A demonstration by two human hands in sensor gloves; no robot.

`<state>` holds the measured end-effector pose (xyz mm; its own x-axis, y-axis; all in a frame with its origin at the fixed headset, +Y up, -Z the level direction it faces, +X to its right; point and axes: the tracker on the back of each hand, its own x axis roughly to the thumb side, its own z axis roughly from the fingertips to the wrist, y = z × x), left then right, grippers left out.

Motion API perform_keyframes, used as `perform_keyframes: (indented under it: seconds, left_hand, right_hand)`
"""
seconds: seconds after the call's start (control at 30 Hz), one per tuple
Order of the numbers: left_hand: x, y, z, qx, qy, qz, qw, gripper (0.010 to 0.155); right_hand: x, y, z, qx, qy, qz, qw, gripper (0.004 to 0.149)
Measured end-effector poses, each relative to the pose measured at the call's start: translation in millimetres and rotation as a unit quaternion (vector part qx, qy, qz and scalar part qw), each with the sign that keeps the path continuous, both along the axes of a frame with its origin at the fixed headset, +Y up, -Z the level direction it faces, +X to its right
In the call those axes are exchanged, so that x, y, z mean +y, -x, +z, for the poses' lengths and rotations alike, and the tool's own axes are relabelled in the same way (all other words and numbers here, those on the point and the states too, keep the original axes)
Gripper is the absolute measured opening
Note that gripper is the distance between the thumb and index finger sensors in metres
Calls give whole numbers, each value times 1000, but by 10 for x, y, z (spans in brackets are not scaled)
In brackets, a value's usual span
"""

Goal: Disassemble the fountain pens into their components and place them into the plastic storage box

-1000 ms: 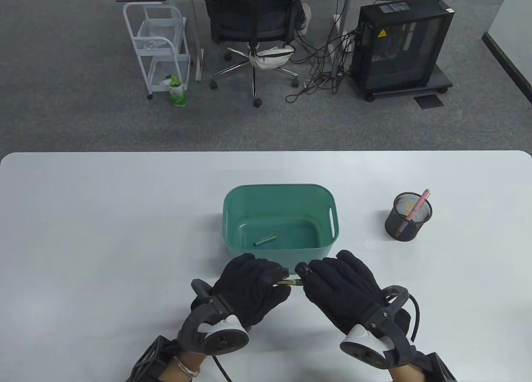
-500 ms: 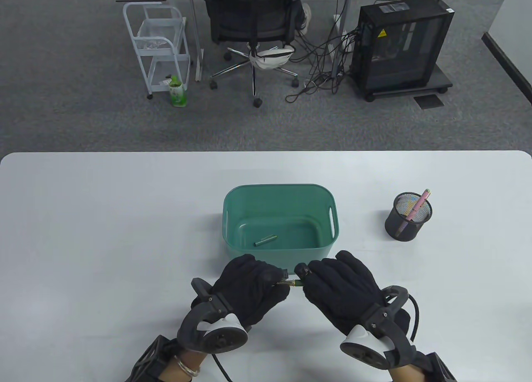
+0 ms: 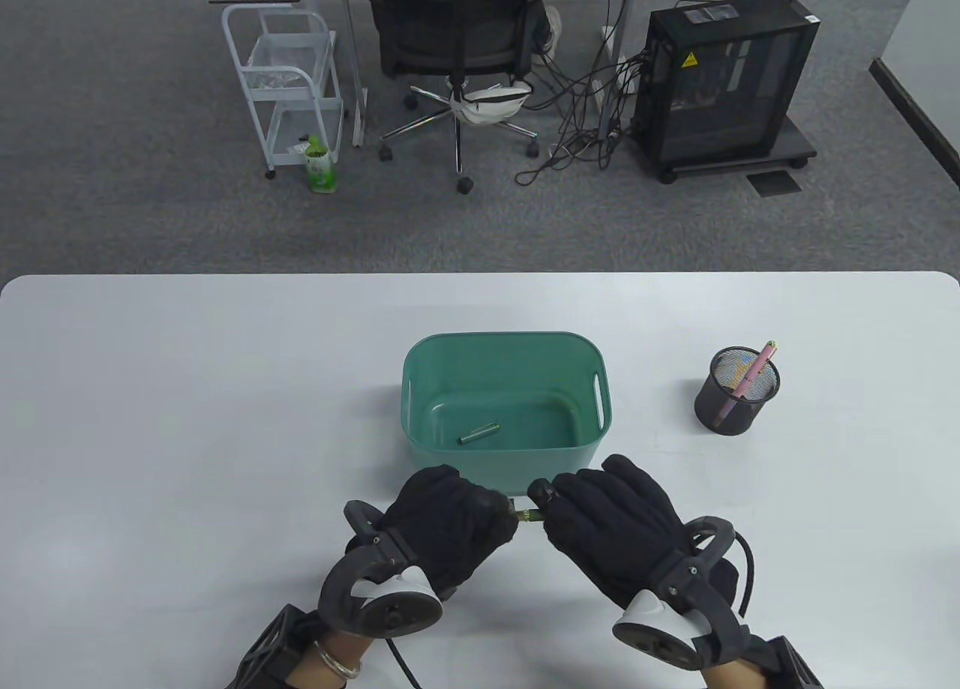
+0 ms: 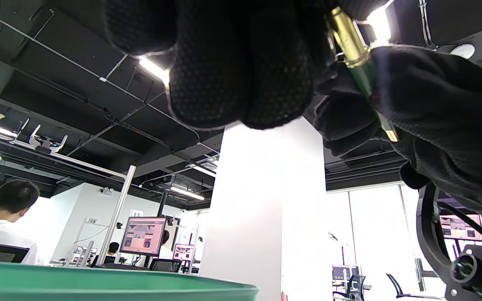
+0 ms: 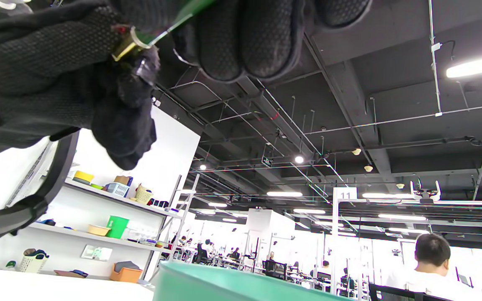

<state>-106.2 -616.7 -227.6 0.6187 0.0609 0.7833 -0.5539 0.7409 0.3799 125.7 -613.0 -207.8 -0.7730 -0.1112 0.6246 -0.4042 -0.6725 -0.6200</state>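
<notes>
At 6 o'clock of green storage box: left hand, right hand, fingers curled, gripping opposite ends of green pen; bare counter at 9 o'clock.

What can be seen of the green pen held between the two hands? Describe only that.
The green pen is slim, with a glossy dark green body and a shiny gold, metal-looking band; a second small gold ring shows further along it. It is held above the table, just in front of the storage box. The left hand grips the gold end and the right hand the green part. Most of it is hidden by the gloves.
</notes>
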Motion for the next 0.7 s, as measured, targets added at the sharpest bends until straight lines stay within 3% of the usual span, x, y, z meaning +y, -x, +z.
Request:
perform_keyframes:
  seconds: [0.37, 0.7]
  left_hand:
    - [-11, 12, -3, -1, 8, -5, 1000, 61]
    - [-12, 4, 15, 5, -5, -7, 1000, 58]
  right_hand:
    - [-3, 0, 4, -1, 1, -1, 1000, 45]
    - [-3, -13, -3, -4, 2, -3, 1000, 45]
